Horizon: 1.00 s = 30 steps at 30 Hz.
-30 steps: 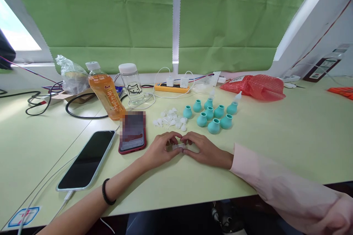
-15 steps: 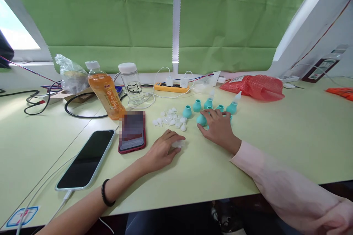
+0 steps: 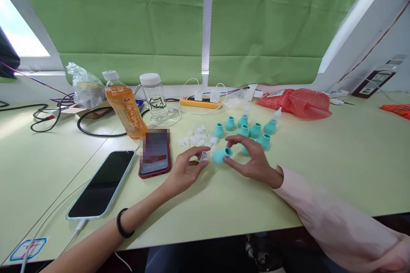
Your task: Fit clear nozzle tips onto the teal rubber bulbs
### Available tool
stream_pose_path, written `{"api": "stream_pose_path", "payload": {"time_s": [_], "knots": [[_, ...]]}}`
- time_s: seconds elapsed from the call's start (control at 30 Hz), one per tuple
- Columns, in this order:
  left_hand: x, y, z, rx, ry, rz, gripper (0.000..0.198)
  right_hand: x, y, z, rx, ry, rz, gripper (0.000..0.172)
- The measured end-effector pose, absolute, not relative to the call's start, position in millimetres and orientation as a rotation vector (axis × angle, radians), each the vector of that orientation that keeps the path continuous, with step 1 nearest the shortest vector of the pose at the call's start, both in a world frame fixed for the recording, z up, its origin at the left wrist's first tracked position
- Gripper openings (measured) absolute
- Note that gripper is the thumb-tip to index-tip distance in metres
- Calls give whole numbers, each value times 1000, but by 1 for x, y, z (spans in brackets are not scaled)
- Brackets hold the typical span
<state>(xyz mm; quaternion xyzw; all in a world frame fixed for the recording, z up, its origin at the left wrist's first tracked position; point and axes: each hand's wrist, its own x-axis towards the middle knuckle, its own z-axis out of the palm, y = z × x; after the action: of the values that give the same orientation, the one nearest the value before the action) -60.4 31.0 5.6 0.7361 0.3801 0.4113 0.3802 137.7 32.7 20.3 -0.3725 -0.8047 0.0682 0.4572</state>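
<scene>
Between the thumb and fingers of my left hand (image 3: 185, 168) is a small translucent plastic nozzle (image 3: 204, 157). My right hand (image 3: 253, 160) grips a teal rubber squeeze bulb (image 3: 219, 156) by its neck end, tipped sideways with the open mouth toward that hand. Nozzle and bulb are close together but apart. Behind my left hand lies a loose pile of white translucent nozzles (image 3: 197, 135). Several more teal bulbs (image 3: 255, 130) stand beyond my right hand, one partly hidden by it. One bulb (image 3: 270, 126) at the right of the group carries a pointed nozzle on top.
Left of my left hand lie a red-cased phone (image 3: 155, 153) and a phone on a charging cable (image 3: 102, 185). An orange drink bottle (image 3: 126, 108), a clear cup (image 3: 154, 100), a power strip (image 3: 200, 102) and red bubble wrap (image 3: 296, 103) are at the back.
My right hand has taken one bulb from the group and brought it left and nearer, tilting it. My left hand has raised its nozzle slightly toward that bulb.
</scene>
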Motion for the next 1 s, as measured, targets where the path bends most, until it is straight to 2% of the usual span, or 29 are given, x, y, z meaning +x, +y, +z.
{"api": "stream_pose_path", "payload": {"time_s": [0.13,0.23,0.43,0.63,0.73,0.9,1.0], "knots": [[-61,35,10,1528,904,1138,22,128,25,9,-870,-2098,536,44],[-62,37,11,1266,842,1087,23,123,23,3,-853,-2184,612,38],[-63,38,9,991,713,1055,20,119,20,4,-909,-2181,543,29],[-63,37,11,930,721,1049,43,120,19,2,-892,-2142,370,35],[-62,37,10,963,778,1022,39,120,19,1,-905,-2152,329,32],[-62,37,11,1192,856,1005,32,120,19,-2,-952,-2112,253,14],[-61,37,13,1301,888,1005,32,120,20,-2,-914,-2128,239,13]]}}
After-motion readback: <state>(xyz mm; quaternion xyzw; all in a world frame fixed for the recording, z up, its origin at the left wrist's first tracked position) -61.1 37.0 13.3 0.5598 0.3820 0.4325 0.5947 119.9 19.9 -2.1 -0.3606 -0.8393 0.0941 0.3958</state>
